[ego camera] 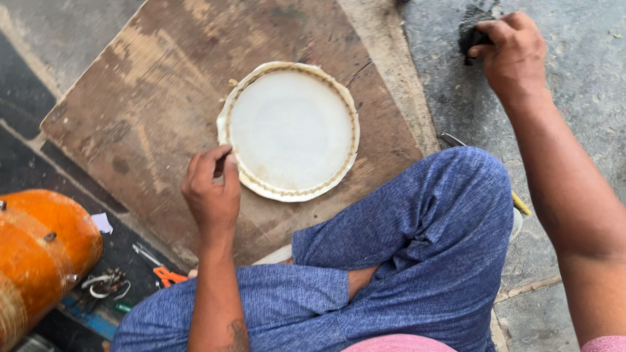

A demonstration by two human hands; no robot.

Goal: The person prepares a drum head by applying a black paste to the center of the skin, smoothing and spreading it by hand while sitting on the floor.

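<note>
The left hand (212,189) pinches the near-left rim of a round white drumhead (291,130) lying flat on a wooden board (143,104). The right hand (512,55), well apart, has its grip clenched around a dark lump (471,29) over the concrete floor (574,111).

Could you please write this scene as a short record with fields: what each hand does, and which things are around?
Left hand: left hand touches the left rim of the white round disc
Right hand: right hand grips a dark lump on the grey floor
Surface: disc lies flat on a worn wooden board
Nearby: orange drum, orange-handled pliers, metal rings
Posture: seated, legs crossed in blue trousers
</note>
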